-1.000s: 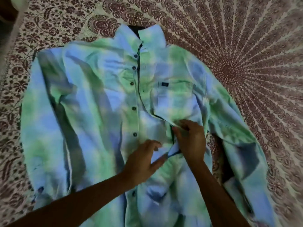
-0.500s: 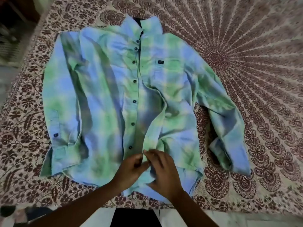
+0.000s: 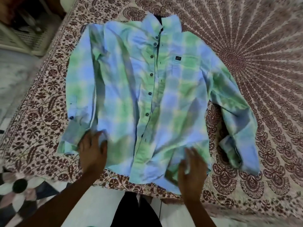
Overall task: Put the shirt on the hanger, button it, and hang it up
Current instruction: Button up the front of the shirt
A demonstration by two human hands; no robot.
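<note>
The blue and green checked shirt [image 3: 164,99] lies face up on the bed, collar away from me, its front placket closed along a row of dark buttons. A dark bit of the hanger [image 3: 159,17] shows in the collar opening; the rest is hidden inside the shirt. My left hand [image 3: 92,149] lies on the lower left hem beside the left cuff, fingers apart. My right hand [image 3: 191,167] rests flat on the lower right hem, fingers spread and motion-blurred. The shirt's right sleeve [image 3: 236,122] is bent down alongside the body.
The shirt lies on a brown and cream patterned bedspread [image 3: 255,51]. The bed's near edge [image 3: 114,182] runs just below the hem. White slatted furniture [image 3: 21,35] stands at the upper left beside pale floor. A patterned mat [image 3: 18,194] lies at the lower left.
Both hands left the lower placket and moved apart, left hand to the left hem, right hand to the right hem. The front panels now lie flat and closed. The view pulled back.
</note>
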